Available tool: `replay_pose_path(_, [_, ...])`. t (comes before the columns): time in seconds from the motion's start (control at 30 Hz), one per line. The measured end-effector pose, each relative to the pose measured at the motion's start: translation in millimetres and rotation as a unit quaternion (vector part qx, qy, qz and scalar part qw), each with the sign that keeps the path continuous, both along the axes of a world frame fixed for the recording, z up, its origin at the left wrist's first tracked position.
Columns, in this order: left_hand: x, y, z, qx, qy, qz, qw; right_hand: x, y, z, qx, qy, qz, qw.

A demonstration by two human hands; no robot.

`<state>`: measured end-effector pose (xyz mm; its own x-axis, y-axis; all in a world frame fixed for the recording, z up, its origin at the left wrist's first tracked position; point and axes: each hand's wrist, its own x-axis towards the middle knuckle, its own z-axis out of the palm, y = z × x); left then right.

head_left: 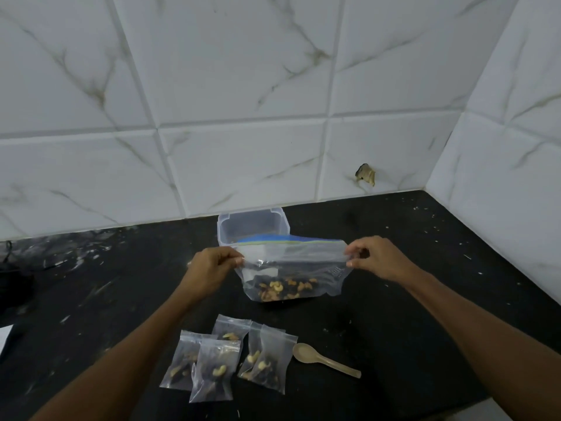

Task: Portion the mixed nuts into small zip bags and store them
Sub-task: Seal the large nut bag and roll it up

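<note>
My left hand (212,265) pinched the left top corner of the big zip bag (291,268), and my right hand (375,259) pinched the right top corner, so the bag hung stretched between them over the black counter (425,299). I thought a few things could go wrong. If one pinch slipped, that side would drop and the mixed nuts (283,289) could roll out, because I could not tell if the blue and green strip at the top was pressed all the way closed. If I pulled too hard, the thin plastic might slide out of my fingers. The bag could also bump the clear plastic box (252,226) just behind it, on the far side by the tiled wall (243,101). The nuts sat in a small heap at the bottom of the big bag, with cashews and some darker bits. The clear box looked almost empty, though its lower part was hidden by the bag. Near me, five small zip bags (226,361) lay flat in a bunch, some on top of others, each with a few nuts inside. A little spoon (324,362) lay just to their right with nothing in it.
</note>
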<state>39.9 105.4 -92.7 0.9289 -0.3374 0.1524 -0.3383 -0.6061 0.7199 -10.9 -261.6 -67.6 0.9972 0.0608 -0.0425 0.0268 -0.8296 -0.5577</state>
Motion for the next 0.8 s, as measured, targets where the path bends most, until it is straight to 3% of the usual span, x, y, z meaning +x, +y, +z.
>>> replay_pose_path(0.1, [-10,8,-7,0.002,-0.034,-0.011,0.999,-8,-4,-3,-0.004,-0.03,0.019,0.999])
replay_pose_path(0.17, [-14,13,-13,0.014,-0.044,-0.032,0.998,-11,-6,-7,-0.005,-0.004,0.034,0.999])
replay_pose_path(0.27, [-22,13,-26,-0.024,0.029,-0.048,0.998,-12,-2,-20,0.017,0.073,0.036,0.997])
replay_pose_path(0.4, [-28,7,-36,-0.097,0.099,-0.017,0.99,-16,2,-28,0.116,0.086,0.008,0.989])
replay_pose_path(0.47, [-31,9,-41,-0.126,0.163,-0.03,0.978,-20,3,-29,0.174,0.13,0.011,0.976])
replay_pose_path(0.57, [-35,9,-48,-0.149,0.242,-0.056,0.957,-24,4,-38,0.181,0.144,0.011,0.973])
replay_pose_path(0.67, [-33,5,-52,-0.141,0.248,-0.049,0.957,-22,7,-45,0.177,0.124,-0.032,0.976])
replay_pose_path(0.8, [-28,1,-54,-0.2,0.234,0.038,0.951,-17,11,-45,0.218,0.104,-0.108,0.964])
